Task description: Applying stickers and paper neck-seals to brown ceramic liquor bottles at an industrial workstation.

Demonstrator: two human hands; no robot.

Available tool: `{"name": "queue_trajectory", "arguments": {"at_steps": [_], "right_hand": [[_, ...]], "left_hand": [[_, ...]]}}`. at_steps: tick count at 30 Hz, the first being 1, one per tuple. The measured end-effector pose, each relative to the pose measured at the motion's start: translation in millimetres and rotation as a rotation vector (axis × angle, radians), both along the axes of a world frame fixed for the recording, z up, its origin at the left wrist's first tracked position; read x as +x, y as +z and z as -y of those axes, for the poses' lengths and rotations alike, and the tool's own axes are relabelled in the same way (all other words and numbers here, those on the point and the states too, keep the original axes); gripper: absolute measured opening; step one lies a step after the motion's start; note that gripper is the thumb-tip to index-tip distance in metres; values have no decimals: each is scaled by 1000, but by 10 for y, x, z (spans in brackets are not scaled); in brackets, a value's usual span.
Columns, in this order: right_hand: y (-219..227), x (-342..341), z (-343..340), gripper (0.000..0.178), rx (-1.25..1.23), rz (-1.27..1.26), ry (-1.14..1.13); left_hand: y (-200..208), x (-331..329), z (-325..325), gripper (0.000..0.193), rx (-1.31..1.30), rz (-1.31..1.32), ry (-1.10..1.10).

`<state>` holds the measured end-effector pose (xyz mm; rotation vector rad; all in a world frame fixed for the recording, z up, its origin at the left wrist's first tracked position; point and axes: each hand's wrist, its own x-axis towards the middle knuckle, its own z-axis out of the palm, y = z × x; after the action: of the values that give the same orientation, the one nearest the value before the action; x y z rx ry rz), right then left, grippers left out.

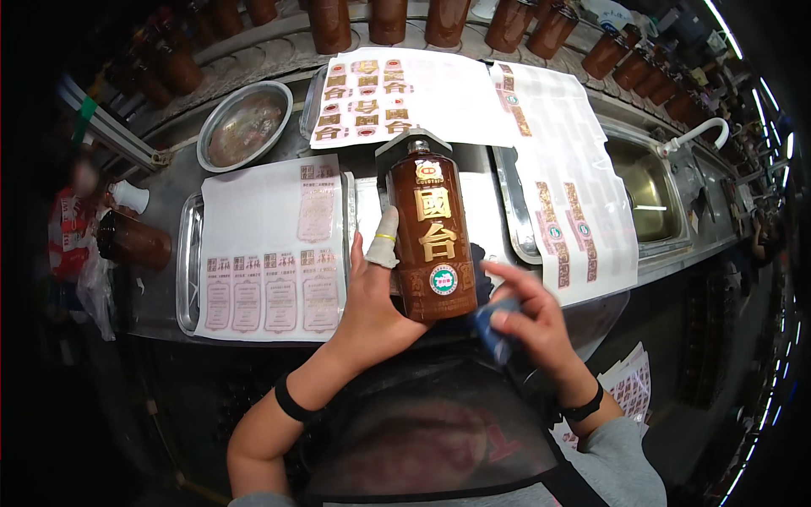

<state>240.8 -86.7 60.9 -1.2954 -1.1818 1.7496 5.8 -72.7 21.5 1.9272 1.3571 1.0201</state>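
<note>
A brown glossy bottle (438, 279) with gold characters and a round green-and-white emblem stands in front of me, slightly tilted. My left hand (378, 296) is wrapped round its lower left side, a pale finger cot (384, 241) with a yellow band on one finger. Beside the bottle's lower right, my right hand (532, 317) pinches a small blue flat piece (496, 329); it is blurred, so its kind is unclear. Behind the bottle's neck is a dark angular holder (397, 144), mostly hidden.
Sheets of gold decals (456, 101) lie at the back, with a narrower decal sheet (604, 228) at right and a label sheet (253, 241) on a tray at left. A metal basin (207, 139), another brown bottle (135, 241), a sink (646, 182) and a conveyor of bottles (329, 25) surround them.
</note>
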Motion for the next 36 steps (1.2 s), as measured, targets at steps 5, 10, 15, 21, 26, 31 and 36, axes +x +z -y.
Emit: {"name": "queue_trajectory", "arguments": {"at_steps": [5,10,15,21,26,31,36], "right_hand": [[-282,-226,40,44,-557,-429,507],[-191,-173,-139,37,-346,-247,750],[101,204,-191,39,-117,-88,591],[-45,-64,-107,38,171,65,-334],[-221,-203,-79,34,431,238,-415],[-247,-273,-25,33,609,361,-377],[-177,-361,8,27,791,451,-292]], "left_hand": [[367,-29,-21,109,-78,74,-24],[399,111,58,87,174,-410,7],[208,-26,213,95,39,-103,43],[-35,82,137,79,-524,913,168],[-134,100,144,77,-450,765,116],[-115,84,119,80,-452,791,103],[-118,75,135,80,-453,768,93]]}}
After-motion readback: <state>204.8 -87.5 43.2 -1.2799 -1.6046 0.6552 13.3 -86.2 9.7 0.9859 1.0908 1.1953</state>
